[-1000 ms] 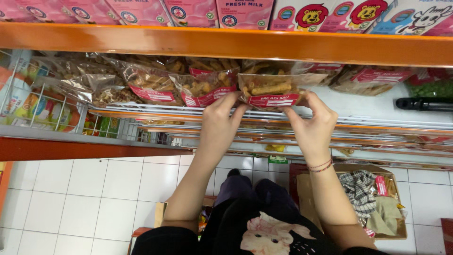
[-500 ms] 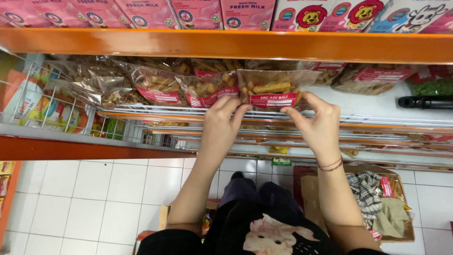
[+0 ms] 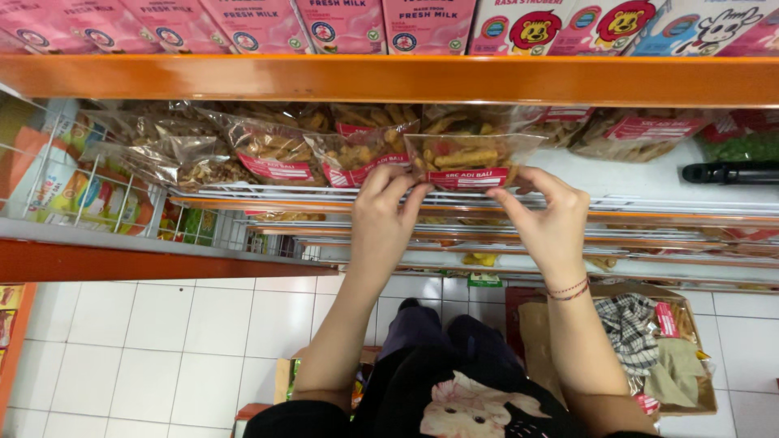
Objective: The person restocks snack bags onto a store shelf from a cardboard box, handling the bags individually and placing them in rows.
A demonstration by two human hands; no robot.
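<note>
Pink milk cartons (image 3: 341,24) cut off by the top edge. Back snack bags (image 3: 641,130) half hidden under the orange shelf (image 3: 389,79). Fingertips of left hand (image 3: 385,219) tucked behind the clear snack bag (image 3: 471,158). Black thing (image 3: 730,172) cut off at right.

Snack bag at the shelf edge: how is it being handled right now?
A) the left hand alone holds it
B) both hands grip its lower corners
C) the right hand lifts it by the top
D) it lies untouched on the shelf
B: the left hand and the right hand each pinch a lower corner of the clear snack bag with their fingers.
</note>
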